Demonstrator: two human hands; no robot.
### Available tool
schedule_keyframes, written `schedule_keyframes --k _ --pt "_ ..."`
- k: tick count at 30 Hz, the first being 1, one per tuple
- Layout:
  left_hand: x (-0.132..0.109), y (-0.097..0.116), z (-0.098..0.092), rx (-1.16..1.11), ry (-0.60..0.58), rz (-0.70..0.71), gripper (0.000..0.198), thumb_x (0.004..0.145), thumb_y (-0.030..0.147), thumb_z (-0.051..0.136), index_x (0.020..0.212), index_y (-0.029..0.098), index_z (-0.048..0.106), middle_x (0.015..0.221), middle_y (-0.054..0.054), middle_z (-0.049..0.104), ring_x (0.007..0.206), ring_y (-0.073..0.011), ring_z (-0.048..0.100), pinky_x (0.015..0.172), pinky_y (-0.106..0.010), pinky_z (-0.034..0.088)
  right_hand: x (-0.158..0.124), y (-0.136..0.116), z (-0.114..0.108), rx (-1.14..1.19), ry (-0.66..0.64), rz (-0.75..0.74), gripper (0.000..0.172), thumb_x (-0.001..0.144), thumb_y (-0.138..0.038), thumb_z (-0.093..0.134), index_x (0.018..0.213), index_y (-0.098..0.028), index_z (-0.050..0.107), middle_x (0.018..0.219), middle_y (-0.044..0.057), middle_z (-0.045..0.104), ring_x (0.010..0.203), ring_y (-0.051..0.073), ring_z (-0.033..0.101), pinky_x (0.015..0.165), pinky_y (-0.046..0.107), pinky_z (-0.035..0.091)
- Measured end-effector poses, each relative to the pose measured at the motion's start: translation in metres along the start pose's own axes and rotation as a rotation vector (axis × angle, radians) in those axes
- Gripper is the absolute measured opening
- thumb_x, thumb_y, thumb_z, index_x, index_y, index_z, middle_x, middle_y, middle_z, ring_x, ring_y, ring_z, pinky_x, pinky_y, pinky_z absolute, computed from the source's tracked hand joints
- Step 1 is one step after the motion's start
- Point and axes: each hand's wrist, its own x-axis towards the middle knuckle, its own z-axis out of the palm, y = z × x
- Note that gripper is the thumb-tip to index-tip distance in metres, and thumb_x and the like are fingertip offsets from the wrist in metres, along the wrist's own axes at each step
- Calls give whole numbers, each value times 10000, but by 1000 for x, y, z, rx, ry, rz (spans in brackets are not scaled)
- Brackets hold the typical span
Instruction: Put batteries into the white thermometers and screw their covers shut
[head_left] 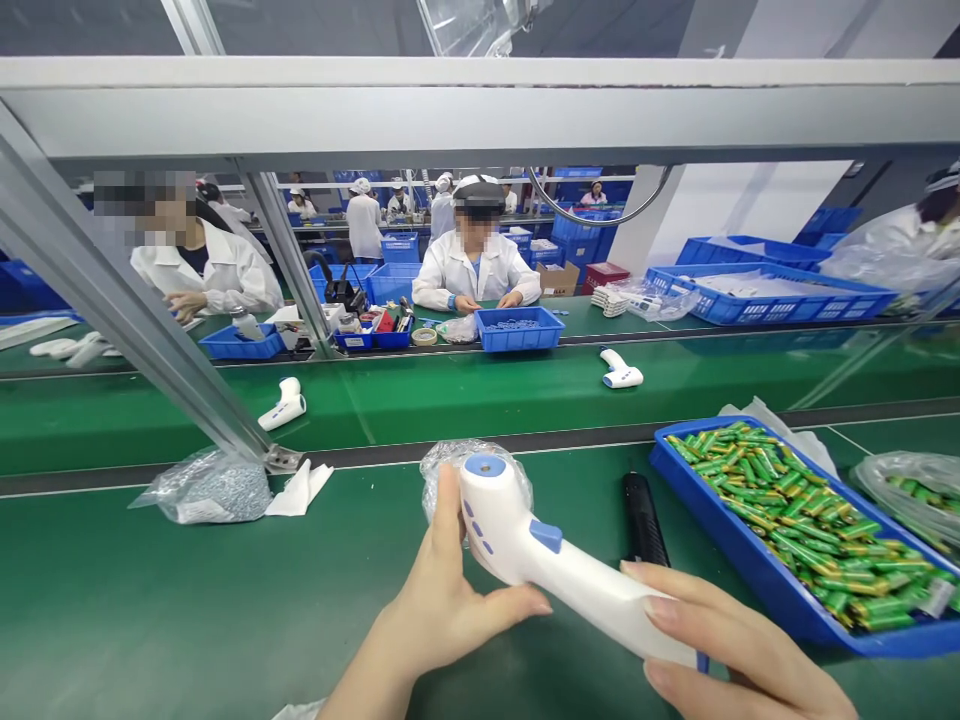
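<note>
I hold a white handheld infrared thermometer [555, 560] with a blue top cap and blue button in both hands above the green workbench [150, 600]. My left hand [442, 590] wraps around its head from below. My right hand [720, 640] grips the far end of its handle, which is partly hidden by my fingers. A crumpled clear plastic bag [476, 478] lies just behind the thermometer's head. A black cylindrical handle [643, 520] lies beyond my right hand, next to a blue tray of green batteries [750, 560].
A clear bag of batteries [911, 500] lies at the right, and a bag of small grey parts [206, 488] sits at the left. Two more thermometers [281, 405] lie on a green conveyor belt [480, 390]. Across the line, co-workers in white coats sit among blue bins.
</note>
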Motion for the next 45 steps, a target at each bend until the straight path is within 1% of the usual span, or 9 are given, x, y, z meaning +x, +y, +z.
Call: schedule_keyframes --k 5,12,18,23,34,37,40,42,45 --pt "3 7 1 -5 78 19 1037 766 389 689 1434 322 -101 1423 -189 321 1137 -329 520 858 -473 499 10 4 5 -50 -11 -133 353 781 -104 594 1068 -310 611 1205 59 593 1021 245 622 804 284 562" --pt "13 7 4 157 127 422 895 808 164 653 1453 249 38 1226 -152 529 1132 -230 527 939 -391 439 36 -2 19 34 -13 170 354 823 -231 606 1170 -254 538 1027 64 676 859 200 678 668 193 570" --pt "11 11 0 -215 -162 -37 1045 633 660 649 1452 290 116 1449 -158 303 1275 -388 347 1034 -545 277 24 4 14 -274 212 -18 392 812 -28 509 1130 -247 574 1187 100 527 1016 207 592 758 262 547" --pt "10 20 -2 -524 -263 -476 859 733 538 663 1430 272 237 1299 -128 505 1061 -312 559 922 -446 434 23 2 14 -327 214 -112 341 767 -34 546 1030 -243 604 1110 93 528 965 223 597 758 331 556" --pt "9 25 -7 -240 -254 -277 471 734 352 728 1178 363 569 1163 18 631 1073 -222 556 917 -285 416 27 6 13 -186 180 -112 433 777 -16 545 1152 -233 527 1038 81 602 912 172 626 745 248 539" --pt "11 22 -7 -116 -297 -284 466 748 350 708 1189 346 560 1183 7 620 1096 -239 551 937 -306 425 19 21 12 -232 87 -76 397 828 -81 525 1199 -222 505 1040 90 603 923 178 615 735 256 516" --pt "7 5 -6 71 -291 -279 563 793 359 640 1317 326 435 1302 -35 534 1187 -278 489 979 -370 422 26 53 13 -251 -210 102 438 875 -207 522 1298 -243 415 1126 87 576 966 193 597 743 287 498" --pt "2 -13 -7 230 -228 -237 670 807 352 602 1402 314 297 1385 -60 443 1252 -312 417 993 -421 417 47 83 14 -263 -455 289 477 889 -321 524 1335 -268 364 1162 68 566 947 186 598 761 305 493" --pt "0 -43 -10 435 -67 -143 663 788 334 598 1383 392 313 1357 -21 474 1203 -322 470 942 -440 470 94 135 14 -370 -477 422 385 884 -389 535 1219 -207 482 1066 62 609 926 195 599 812 357 485"
